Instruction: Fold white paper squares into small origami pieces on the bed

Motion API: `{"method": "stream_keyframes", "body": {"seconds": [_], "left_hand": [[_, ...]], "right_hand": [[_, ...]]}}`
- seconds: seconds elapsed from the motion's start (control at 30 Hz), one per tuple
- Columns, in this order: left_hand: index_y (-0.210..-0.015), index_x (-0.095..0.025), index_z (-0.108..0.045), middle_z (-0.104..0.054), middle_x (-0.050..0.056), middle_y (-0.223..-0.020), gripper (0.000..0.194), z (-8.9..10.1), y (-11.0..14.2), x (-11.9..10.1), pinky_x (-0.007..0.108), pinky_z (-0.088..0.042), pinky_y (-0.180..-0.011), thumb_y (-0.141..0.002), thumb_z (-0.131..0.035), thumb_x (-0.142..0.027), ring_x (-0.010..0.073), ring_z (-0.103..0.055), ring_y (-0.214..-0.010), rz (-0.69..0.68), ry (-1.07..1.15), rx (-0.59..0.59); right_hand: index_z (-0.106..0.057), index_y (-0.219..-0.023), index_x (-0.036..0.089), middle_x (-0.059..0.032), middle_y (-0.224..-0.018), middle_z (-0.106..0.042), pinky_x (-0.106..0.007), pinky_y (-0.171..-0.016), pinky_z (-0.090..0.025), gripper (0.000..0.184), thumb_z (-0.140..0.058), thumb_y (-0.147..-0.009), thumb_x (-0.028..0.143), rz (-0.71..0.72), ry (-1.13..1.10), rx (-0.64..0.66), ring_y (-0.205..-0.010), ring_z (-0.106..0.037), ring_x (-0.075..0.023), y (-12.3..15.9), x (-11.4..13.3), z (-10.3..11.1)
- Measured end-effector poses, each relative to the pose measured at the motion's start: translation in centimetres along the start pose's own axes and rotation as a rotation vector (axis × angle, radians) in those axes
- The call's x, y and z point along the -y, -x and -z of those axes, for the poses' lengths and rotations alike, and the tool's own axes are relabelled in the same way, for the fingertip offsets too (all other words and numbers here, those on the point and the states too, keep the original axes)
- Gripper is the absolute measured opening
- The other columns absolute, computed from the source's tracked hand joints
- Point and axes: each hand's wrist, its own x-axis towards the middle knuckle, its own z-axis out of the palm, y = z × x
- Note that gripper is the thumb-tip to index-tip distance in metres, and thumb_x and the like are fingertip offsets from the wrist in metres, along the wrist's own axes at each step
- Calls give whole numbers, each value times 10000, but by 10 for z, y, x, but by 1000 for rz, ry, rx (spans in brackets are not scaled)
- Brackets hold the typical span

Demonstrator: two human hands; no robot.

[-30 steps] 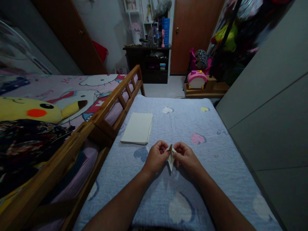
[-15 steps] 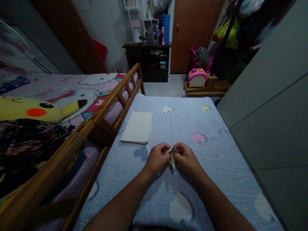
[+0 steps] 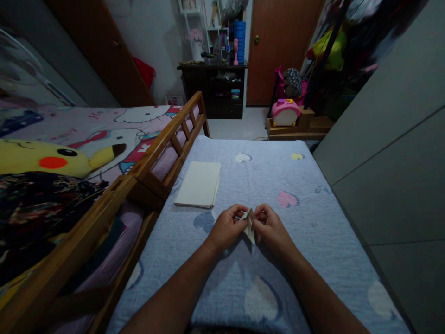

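Note:
Between my two hands is a small piece of folded pale paper (image 3: 249, 227), its pointed end hanging down toward me. My left hand (image 3: 227, 227) pinches its left side with thumb and fingers. On the other side, my right hand (image 3: 270, 226) grips the right edge, thumb toward the middle fold. Both hands are just above the bed's blue heart-patterned sheet (image 3: 264, 176). Beyond my left hand lies a stack of pale paper sheets (image 3: 199, 184), flat on the sheet. My fingers hide parts of the folded piece.
A wooden bed rail (image 3: 167, 141) runs along the left, with a yellow plush toy (image 3: 48, 157) on the bed behind it. Grey cabinet panels (image 3: 392, 139) line the right side. A pink toy case (image 3: 285, 112) and a dark dresser (image 3: 213, 90) stand past the bed's far end.
The folded paper has been turned and spread slightly, so more of its surface shows. My fingertips have lifted a little and the right-hand fingers have shifted. The paper stack has not moved.

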Motion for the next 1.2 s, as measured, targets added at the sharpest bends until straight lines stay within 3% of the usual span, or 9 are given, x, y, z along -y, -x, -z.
{"method": "stream_keyframes", "body": {"seconds": [0.13,0.3,0.4,0.57,0.73,0.87,0.97,1.1,1.2], "left_hand": [[-1035,-171,-616,-645,10,-867,340,3,1,-2,210,-435,-617,-714,-693,-250,109,-586,-672,40,139,41],[-975,-169,-609,-615,-15,-808,281,-1,3,-3,187,-402,-586,-707,-682,-214,90,-548,-650,27,219,-18],[-950,-171,-607,-582,-36,-750,249,-3,3,-3,176,-380,-565,-705,-651,-167,80,-518,-630,-4,205,3],[-991,-175,-599,-569,-41,-735,262,-2,3,0,195,-404,-558,-732,-638,-192,90,-506,-606,-15,129,36],[-1019,-175,-605,-597,-16,-815,333,-1,3,4,205,-432,-648,-689,-621,-135,115,-558,-728,-53,90,76],[-1104,-180,-598,-633,15,-901,425,0,5,3,233,-454,-727,-684,-649,-139,141,-595,-819,-73,94,152],[-1188,-205,-576,-643,27,-950,450,4,8,-1,236,-465,-701,-743,-635,-171,137,-603,-798,-78,10,113],[-1240,-256,-595,-576,74,-1258,442,10,14,-7,249,-483,-742,-805,-628,-186,183,-595,-1009,-313,-275,35],[-1181,-257,-639,-547,78,-1310,370,11,14,-9,264,-485,-790,-814,-665,-212,215,-562,-1116,-439,-397,9]], "right_hand": [[-438,-817,233,76,-649,-513,-199,-401,-340,233,-642,-762,330,69,65,-27,-451,-441,-85,4,1,4],[-521,-741,207,-17,-836,-533,-232,-568,-424,97,-588,-803,239,389,393,-118,-744,-541,-148,13,12,2],[-578,-791,203,-39,-900,-529,-242,-599,-442,13,-589,-799,204,482,522,-123,-806,-541,-166,16,14,0],[-599,-877,210,-51,-983,-533,-282,-690,-483,90,-613,-792,180,528,631,-182,-872,-554,-184,16,12,1],[-641,-958,219,-69,-1077,-545,-343,-827,-488,168,-627,-797,174,553,710,-145,-995,-558,-220,13,8,0],[-665,-870,211,-52,-944,-590,-320,-791,-469,145,-551,-841,126,515,756,-130,-884,-580,-194,10,8,1],[-686,-884,216,-46,-899,-606,-302,-758,-454,191,-520,-871,121,493,789,-127,-837,-583,-184,10,10,4],[-708,-900,217,-47,-886,-598,-292,-740,-439,200,-527,-886,133,479,857,-141,-827,-576,-185,12,11,6],[-715,-907,215,-47,-873,-589,-288,-729,-424,191,-539,-898,141,474,914,-136,-831,-569,-188,11,8,6]]}}
